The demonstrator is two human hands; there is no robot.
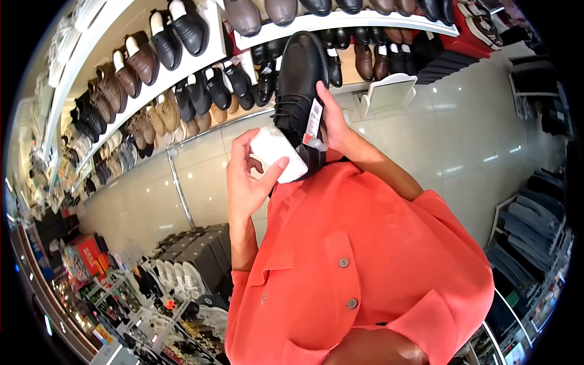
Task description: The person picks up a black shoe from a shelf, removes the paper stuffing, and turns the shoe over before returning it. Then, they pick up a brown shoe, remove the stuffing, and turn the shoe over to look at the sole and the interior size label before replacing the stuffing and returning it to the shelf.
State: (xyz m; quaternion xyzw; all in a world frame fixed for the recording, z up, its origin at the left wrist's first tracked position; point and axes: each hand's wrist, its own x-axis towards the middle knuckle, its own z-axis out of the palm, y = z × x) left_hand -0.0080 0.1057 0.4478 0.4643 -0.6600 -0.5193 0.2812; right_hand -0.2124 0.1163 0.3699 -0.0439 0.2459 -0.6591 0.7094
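- The shoe (301, 70) sits at upper center of the frame: black, smooth toe toward the top edge, dark laces across the middle, heel end near your shirt (377, 255).
- Your right hand (333, 118) grasps the shoe along its right side, thumb uppermost; its other fingers are mostly hidden.
- Your left hand (249, 173) pinches the white block (280, 153), thumb on the near face; the block overlaps the heel end, and you cannot tell whether they touch.
- Count one shoe in hand, one block, one printed tag (312, 118) on the shoe's right side, and two shirt buttons (344, 263).
- One mirror (389, 95) stands on the floor, upper right.
- In view, the toe overlaps the white shelf (365, 23) edge at the top.
- You have open floor (450, 134) right of center, and more left of your left hand; boxes (204, 249) border it at lower left, jeans (532, 225) at right.
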